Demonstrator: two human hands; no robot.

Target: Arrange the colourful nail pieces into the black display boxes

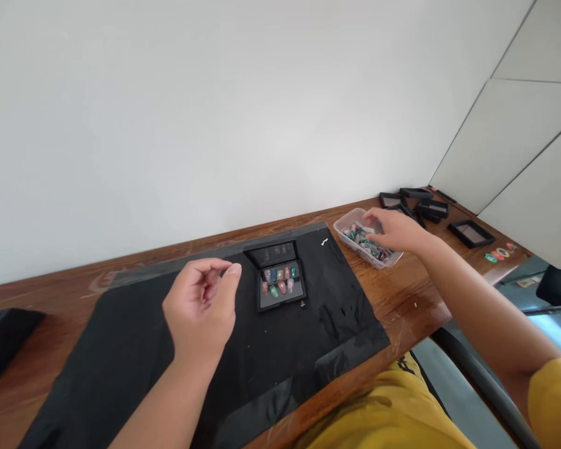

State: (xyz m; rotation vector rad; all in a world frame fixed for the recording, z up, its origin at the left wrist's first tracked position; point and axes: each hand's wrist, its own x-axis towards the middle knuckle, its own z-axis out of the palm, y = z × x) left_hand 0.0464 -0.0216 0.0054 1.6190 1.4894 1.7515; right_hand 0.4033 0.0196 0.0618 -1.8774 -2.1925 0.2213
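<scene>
Head view — the right hand (397, 229), fingers spread at the tub (352, 218), should pick gently — the left hand (204, 308) curls, maybe pinching, I can't tell.

A strip of black mat (243, 355) runs between the left hand (193, 312) and the open case (284, 300), with a wider lane toward the front edge. The case's raised lid (273, 254) obstructs low passage from the wall (261, 125) side. Bare mat leads right to the plastic tub (355, 247); its 4 walls bar sideways entry, and the right hand (392, 229) occupies part of its opening. Past that, heaped black frames (432, 209) crowd the corner.
</scene>
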